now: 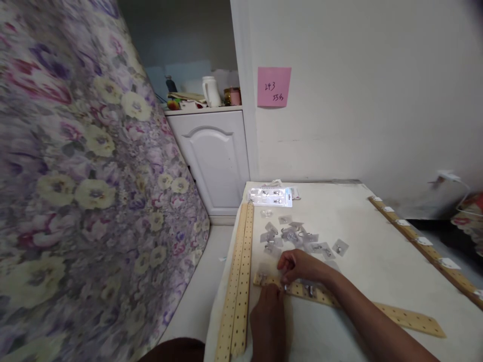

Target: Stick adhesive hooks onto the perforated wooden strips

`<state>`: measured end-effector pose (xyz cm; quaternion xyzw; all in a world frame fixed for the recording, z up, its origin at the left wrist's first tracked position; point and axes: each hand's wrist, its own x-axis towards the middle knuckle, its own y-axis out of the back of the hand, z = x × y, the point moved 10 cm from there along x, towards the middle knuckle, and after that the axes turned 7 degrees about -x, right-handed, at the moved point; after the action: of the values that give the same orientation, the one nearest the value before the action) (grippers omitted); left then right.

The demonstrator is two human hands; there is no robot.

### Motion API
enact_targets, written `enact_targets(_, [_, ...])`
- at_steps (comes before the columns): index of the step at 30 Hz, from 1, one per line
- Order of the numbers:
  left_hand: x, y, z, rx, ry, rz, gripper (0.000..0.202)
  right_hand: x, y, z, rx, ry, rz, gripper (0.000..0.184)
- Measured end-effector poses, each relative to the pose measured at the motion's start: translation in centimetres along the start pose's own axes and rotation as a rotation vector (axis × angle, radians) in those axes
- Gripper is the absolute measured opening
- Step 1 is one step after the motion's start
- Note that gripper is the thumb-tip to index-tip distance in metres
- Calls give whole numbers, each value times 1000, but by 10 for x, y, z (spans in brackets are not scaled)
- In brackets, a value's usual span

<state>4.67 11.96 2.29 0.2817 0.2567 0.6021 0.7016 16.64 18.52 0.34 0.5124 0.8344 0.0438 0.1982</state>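
Note:
A wooden strip with a row of holes (400,317) lies across the table in front of me. My left hand (268,309) is closed against the near edge of its left end, with the fingertips partly hidden. Over the same end, my right hand (300,266) curls its fingers, thumb and forefinger pinched at a small metal hook (285,288). Further along the strip sits another clear-backed hook (310,290). One clear square (263,271) rests at the strip's left tip. Behind my hands is a loose pile of clear adhesive hooks (290,235).
Two long perforated wooden strips (239,276) line the table's left edge. Another strip (422,241) with white pieces runs along the right edge. Packaged hooks (271,197) lie at the back. A floral curtain (94,176) hangs left; a white cabinet (215,156) stands behind.

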Motion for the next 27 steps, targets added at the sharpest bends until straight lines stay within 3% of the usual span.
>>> enact_targets(17, [-1, 0, -4, -76, 33, -17, 21, 14, 6, 15, -191, -48, 53, 39])
enact_targets(27, [-11, 14, 3, -181, -50, 56, 18, 4, 11, -6, -269, 32, 121, 34])
